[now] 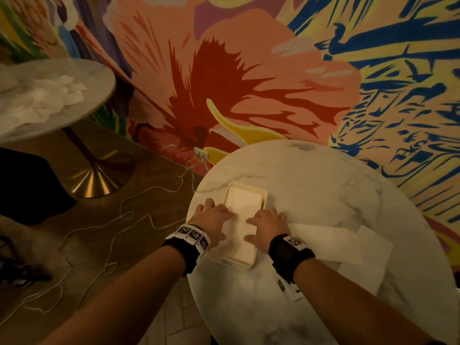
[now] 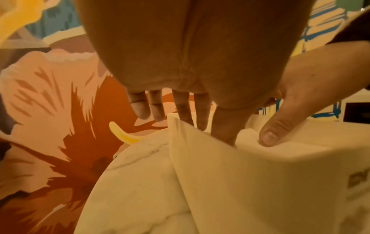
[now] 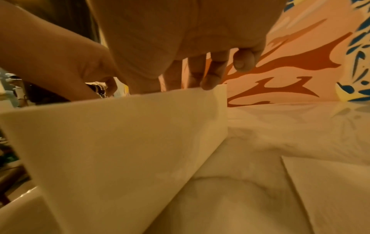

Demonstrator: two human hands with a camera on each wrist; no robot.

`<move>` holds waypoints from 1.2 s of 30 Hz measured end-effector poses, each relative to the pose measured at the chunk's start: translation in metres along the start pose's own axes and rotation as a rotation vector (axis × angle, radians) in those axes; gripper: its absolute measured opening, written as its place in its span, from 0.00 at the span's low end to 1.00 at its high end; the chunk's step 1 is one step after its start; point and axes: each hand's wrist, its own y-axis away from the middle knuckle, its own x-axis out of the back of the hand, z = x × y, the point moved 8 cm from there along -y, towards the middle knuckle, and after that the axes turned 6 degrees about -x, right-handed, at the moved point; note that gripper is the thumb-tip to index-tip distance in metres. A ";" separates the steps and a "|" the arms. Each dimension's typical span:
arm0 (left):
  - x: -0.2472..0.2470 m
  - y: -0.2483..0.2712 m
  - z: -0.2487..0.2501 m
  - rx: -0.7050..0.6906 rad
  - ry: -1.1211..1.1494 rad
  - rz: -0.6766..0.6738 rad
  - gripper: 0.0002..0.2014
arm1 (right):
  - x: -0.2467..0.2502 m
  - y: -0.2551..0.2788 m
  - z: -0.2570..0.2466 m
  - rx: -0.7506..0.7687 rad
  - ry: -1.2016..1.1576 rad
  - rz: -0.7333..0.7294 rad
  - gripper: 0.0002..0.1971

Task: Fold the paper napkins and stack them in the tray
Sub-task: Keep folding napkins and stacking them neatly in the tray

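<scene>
marble table (image 1: 323, 195): both hands, left hand (image 1: 211, 217) and right hand (image 1: 267, 226), press flat fingers on folded napkin (image 1: 242, 220) in tray (image 1: 263, 192); next, likely fetch unfolded napkins (image 1: 348, 247) beside right fingers.

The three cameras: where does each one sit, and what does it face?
Head: high, faces down at tray on marble table; both forearms, left hand, right hand show.
Left wrist: sits low, faces along left-hand fingers at tray wall; right thumb shows.
Right wrist: low at tray's other side; right fingers, left hand show.
All share tray.
</scene>
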 end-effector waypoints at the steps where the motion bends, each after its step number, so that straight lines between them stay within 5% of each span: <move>1: 0.000 -0.001 0.000 -0.007 -0.026 -0.002 0.31 | 0.001 0.002 -0.002 0.004 0.031 0.002 0.26; 7: 0.000 -0.005 0.001 -0.016 -0.065 0.017 0.24 | 0.006 0.006 -0.007 0.001 0.083 0.064 0.16; 15: 0.002 -0.003 0.005 -0.035 -0.141 -0.021 0.23 | -0.004 -0.009 0.006 -0.072 -0.074 0.067 0.13; 36: -0.002 -0.001 0.004 -0.050 -0.195 -0.042 0.24 | 0.004 -0.007 -0.004 -0.009 -0.055 0.065 0.15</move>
